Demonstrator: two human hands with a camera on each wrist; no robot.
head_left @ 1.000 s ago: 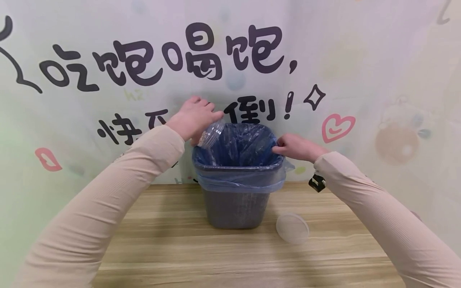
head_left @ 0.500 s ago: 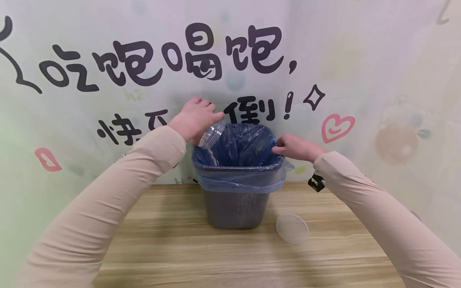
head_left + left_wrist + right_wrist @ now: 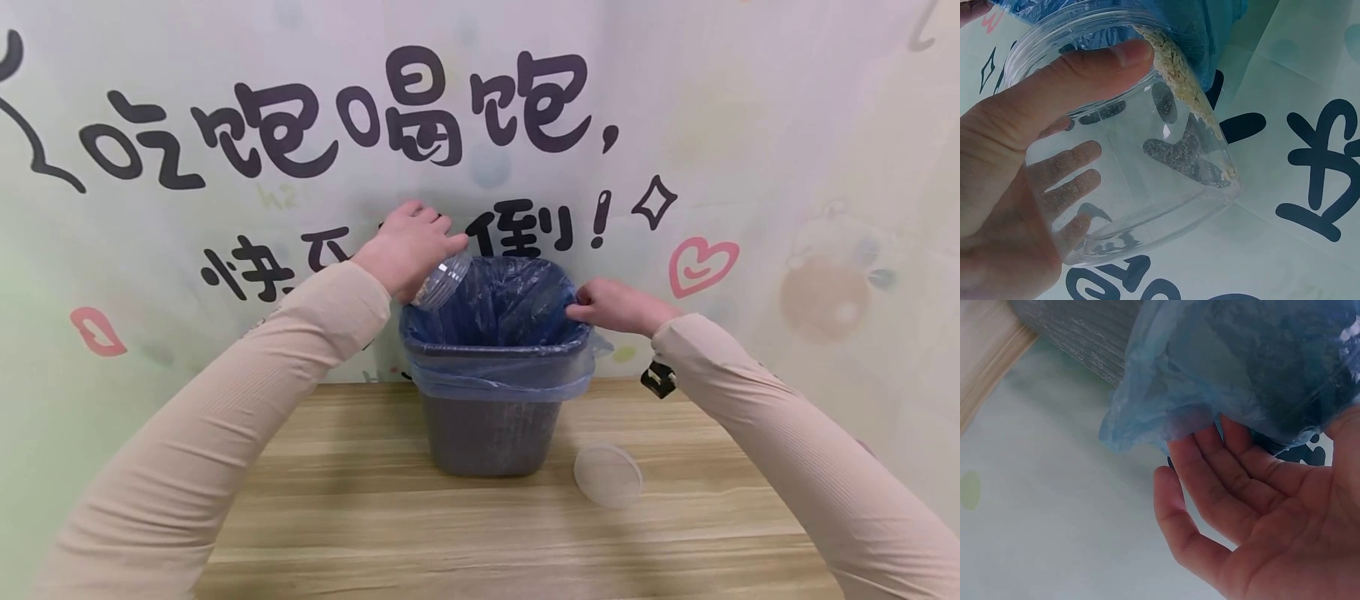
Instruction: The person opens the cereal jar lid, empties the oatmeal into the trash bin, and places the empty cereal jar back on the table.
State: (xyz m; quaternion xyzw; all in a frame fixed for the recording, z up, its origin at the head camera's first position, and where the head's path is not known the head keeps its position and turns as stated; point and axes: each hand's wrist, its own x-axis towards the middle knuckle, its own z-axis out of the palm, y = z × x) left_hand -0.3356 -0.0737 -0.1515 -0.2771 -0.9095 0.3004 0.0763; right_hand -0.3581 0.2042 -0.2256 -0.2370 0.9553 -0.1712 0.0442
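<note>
My left hand (image 3: 408,250) grips a clear plastic jar (image 3: 1129,200), tipped over the left rim of a grey trash bin (image 3: 491,437). The thumb lies across the jar near its mouth, and the fingers show through the wall on the far side. Pale flakes (image 3: 1179,78), like oats, lie along the jar's lower side up to the mouth. A blue trash bag (image 3: 502,385) lines the bin and folds down over its rim. At the right rim, my right hand (image 3: 618,307) holds the bin's edge through the bag, thumb inside and fingers (image 3: 1210,481) outside under the film.
A round translucent lid (image 3: 609,477) lies on the wooden table (image 3: 360,517), to the right of the bin's base. Close behind the bin hangs a pale backdrop (image 3: 787,125) with large dark characters and a pink heart.
Half a second ago a thin stream of flakes fell from the jar into the bin; now no stream shows and fewer flakes are in the jar. The right hand has stayed put.
</note>
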